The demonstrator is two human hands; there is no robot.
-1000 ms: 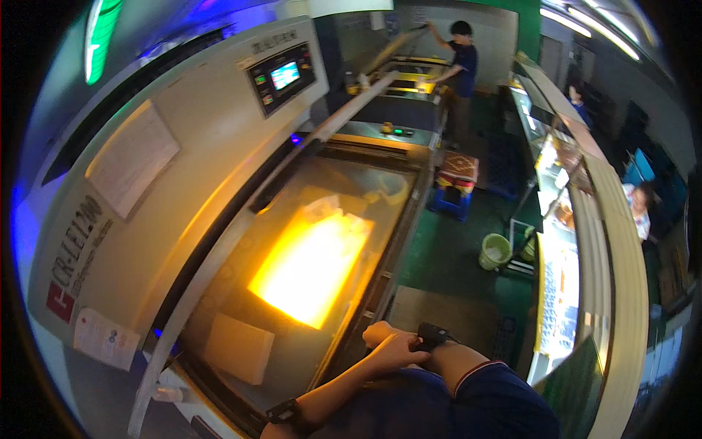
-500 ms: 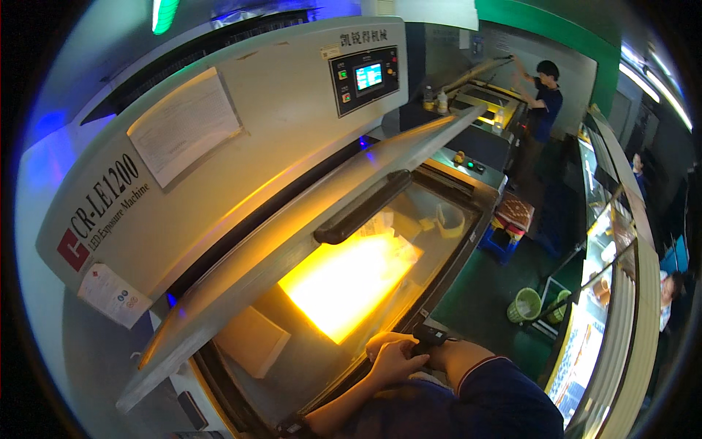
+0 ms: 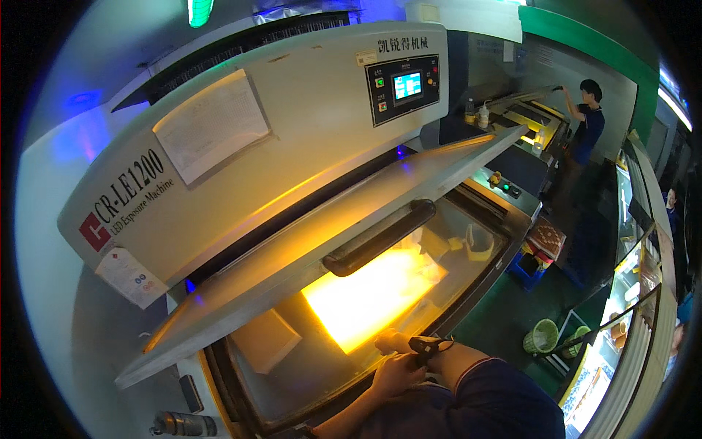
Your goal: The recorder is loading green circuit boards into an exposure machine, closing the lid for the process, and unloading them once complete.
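My left hand [image 3: 398, 373] is closed at the black strap [image 3: 428, 348] around my right wrist, its fingertips partly hidden. My right hand [image 3: 393, 342] lies just beyond it, fingers curled in; whatever they may hold is hidden. Both hands are over the near edge of an exposure machine's glass bed [image 3: 281, 391]. On the bed a rectangle glows bright yellow [image 3: 365, 307]. Above it the machine's long lid [image 3: 292, 285] stands tilted up, with a dark handle bar [image 3: 380, 238] along its front edge.
A pale flat block [image 3: 265, 341] lies on the bed's left; a clear roll-like piece [image 3: 479, 241] lies right. A phone [image 3: 191, 394] and metal cylinder [image 3: 183, 423] sit left. A green basket [image 3: 541, 336] and blue stool [image 3: 528, 269] stand right. Farther back, another person [image 3: 587, 121] works at a second machine.
My view has shifted, so the machine appears farther right. My left hand has slid back off my right hand to the wrist strap. The far person's raised arm has come down.
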